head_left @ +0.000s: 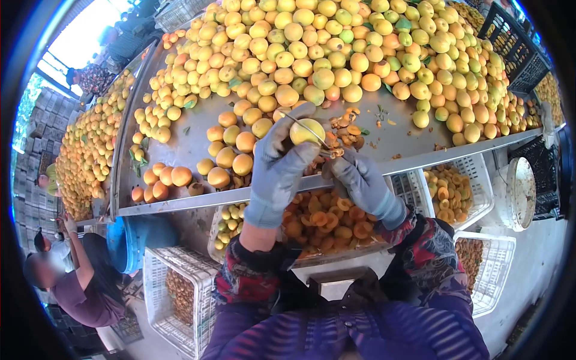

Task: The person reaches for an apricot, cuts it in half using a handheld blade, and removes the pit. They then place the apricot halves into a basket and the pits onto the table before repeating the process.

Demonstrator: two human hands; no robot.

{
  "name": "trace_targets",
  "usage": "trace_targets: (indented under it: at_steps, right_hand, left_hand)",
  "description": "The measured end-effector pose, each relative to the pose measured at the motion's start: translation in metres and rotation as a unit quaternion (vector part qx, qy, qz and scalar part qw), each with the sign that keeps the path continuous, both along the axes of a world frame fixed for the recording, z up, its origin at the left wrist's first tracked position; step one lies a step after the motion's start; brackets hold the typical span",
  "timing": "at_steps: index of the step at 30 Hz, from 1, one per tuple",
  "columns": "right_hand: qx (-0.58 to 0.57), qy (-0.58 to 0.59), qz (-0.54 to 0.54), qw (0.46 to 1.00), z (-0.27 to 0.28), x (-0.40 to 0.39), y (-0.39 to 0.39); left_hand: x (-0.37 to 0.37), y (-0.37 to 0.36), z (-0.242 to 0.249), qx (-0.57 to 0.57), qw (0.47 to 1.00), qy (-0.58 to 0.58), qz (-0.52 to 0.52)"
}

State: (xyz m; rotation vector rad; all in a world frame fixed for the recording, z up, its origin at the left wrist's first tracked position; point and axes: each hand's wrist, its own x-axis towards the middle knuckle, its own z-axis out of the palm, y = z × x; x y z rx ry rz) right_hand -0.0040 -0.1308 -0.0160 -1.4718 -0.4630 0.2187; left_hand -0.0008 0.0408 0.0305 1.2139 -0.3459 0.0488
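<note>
My left hand (281, 165), in a grey glove, is closed around a yellow apricot (308, 130) just above the metal table's front edge. A thin metal blade (307, 128) lies across the fruit. My right hand (363, 181), gloved too, is closed on the near end of this knife; its handle is hidden by the fingers. Beside the fruit, a pile of pits and torn apricot scraps (348, 127) sits on the table. Below both hands, a crate holds halved apricots (329, 221).
Whole apricots (288, 60) are heaped across the metal table (198, 129). White crates (180, 306) stand below with pits or halves, and green-yellow fruit (231, 219) sits at left. A blue barrel (129, 240), a white bucket (521, 193) and a seated person (84, 288) flank the table.
</note>
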Motion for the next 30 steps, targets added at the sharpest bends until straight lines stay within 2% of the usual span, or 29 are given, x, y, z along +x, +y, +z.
trace_targets:
  at_steps: [1, 3, 4, 5, 6, 7, 8, 9, 10, 12, 13, 14, 15, 16, 17, 19, 20, 22, 23, 24, 25, 26, 27, 28, 29, 30]
  right_hand:
    - [-0.006, -0.022, 0.017, 1.0, -0.005, 0.004, -0.002]
    - [-0.012, -0.046, 0.034, 0.998, -0.011, 0.005, -0.001]
    - [0.007, -0.032, 0.004, 0.999, -0.012, 0.002, 0.002]
    - [0.028, -0.018, -0.026, 0.999, -0.012, 0.001, 0.006]
    - [0.028, -0.019, -0.025, 0.999, -0.009, 0.0, 0.011]
    - [0.056, -0.061, -0.052, 0.995, -0.006, -0.001, 0.016]
    - [0.082, -0.104, -0.079, 0.988, -0.004, -0.002, 0.017]
    - [0.082, -0.103, -0.08, 0.988, -0.007, 0.0, 0.014]
    - [0.044, -0.084, -0.045, 0.994, -0.013, 0.003, 0.008]
    - [0.006, -0.064, -0.01, 0.998, -0.013, 0.006, 0.002]
    - [-0.014, -0.039, 0.0, 0.999, -0.009, 0.005, 0.0]
    - [-0.033, -0.014, 0.011, 0.999, -0.005, 0.005, -0.002]
    - [-0.033, -0.015, 0.01, 0.999, -0.01, 0.005, -0.002]
    - [-0.042, -0.035, -0.009, 0.998, -0.018, 0.005, -0.001]
    - [-0.052, -0.055, -0.028, 0.997, -0.018, 0.005, 0.001]
    - [-0.007, -0.042, -0.014, 0.999, -0.01, 0.002, 0.002]
    - [0.039, -0.028, -0.003, 0.999, -0.006, 0.0, 0.003]
    - [0.035, -0.052, -0.021, 0.998, -0.012, 0.003, 0.004]
    - [0.031, -0.077, -0.038, 0.996, -0.014, 0.004, 0.004]
    - [0.031, -0.076, -0.038, 0.996, -0.015, 0.005, 0.002]
    - [-0.03, -0.081, -0.034, 0.996, -0.016, 0.007, -0.003]
    - [-0.09, -0.085, -0.031, 0.992, -0.017, 0.008, -0.007]
    - [-0.09, -0.084, -0.032, 0.992, -0.015, 0.01, -0.007]
    - [-0.083, -0.086, -0.014, 0.993, -0.011, 0.012, -0.006]
    - [-0.077, -0.088, 0.004, 0.993, -0.009, 0.014, -0.004]
    - [-0.077, -0.089, 0.006, 0.993, -0.013, 0.013, -0.001]
  left_hand:
    - [-0.001, 0.003, 0.005, -0.001, 1.0, 0.001, 0.0]
    - [-0.002, 0.007, 0.011, 0.175, 0.983, -0.002, 0.049]
    - [-0.002, 0.003, 0.006, 0.173, 0.984, -0.002, 0.051]
    - [-0.002, -0.003, -0.002, 0.003, 0.999, 0.024, 0.031]
    - [-0.002, -0.008, -0.009, -0.166, 0.985, 0.05, 0.009]
    - [-0.002, -0.01, -0.013, -0.165, 0.985, 0.05, 0.008]
    - [-0.003, -0.011, -0.017, -0.229, 0.969, 0.086, -0.028]
    - [-0.004, -0.012, -0.02, -0.292, 0.947, 0.121, -0.063]
    - [-0.003, -0.011, -0.02, -0.292, 0.946, 0.122, -0.063]
    - [0.0, -0.005, -0.017, -0.167, 0.984, 0.046, -0.034]
    - [0.0, -0.001, -0.012, -0.168, 0.984, 0.047, -0.034]
    - [-0.001, 0.004, -0.004, 0.025, 0.999, 0.006, 0.02]
    - [0.0, 0.007, 0.002, 0.218, 0.973, -0.036, 0.073]
    - [-0.001, 0.004, -0.002, 0.152, 0.985, -0.027, 0.077]
    - [-0.002, 0.001, -0.006, 0.152, 0.985, -0.027, 0.078]
    - [-0.003, -0.008, -0.012, -0.106, 0.993, 0.028, 0.04]
    - [-0.005, -0.011, -0.013, -0.104, 0.993, 0.029, 0.038]
    - [-0.007, -0.015, -0.016, -0.281, 0.947, 0.154, -0.01]
    - [-0.006, -0.013, -0.016, -0.282, 0.947, 0.155, -0.009]
    - [-0.004, -0.009, -0.016, -0.227, 0.967, 0.115, -0.024]
    - [-0.002, -0.005, -0.016, -0.171, 0.982, 0.075, -0.039]
    - [-0.002, -0.002, -0.01, -0.171, 0.982, 0.076, -0.04]
    - [-0.003, 0.001, 0.001, 0.02, 0.999, 0.017, 0.025]
    - [-0.004, 0.002, 0.007, 0.21, 0.973, -0.045, 0.089]
    - [-0.003, 0.001, 0.003, 0.209, 0.973, -0.045, 0.09]
    - [-0.003, -0.003, -0.004, 0.099, 0.992, -0.01, 0.083]
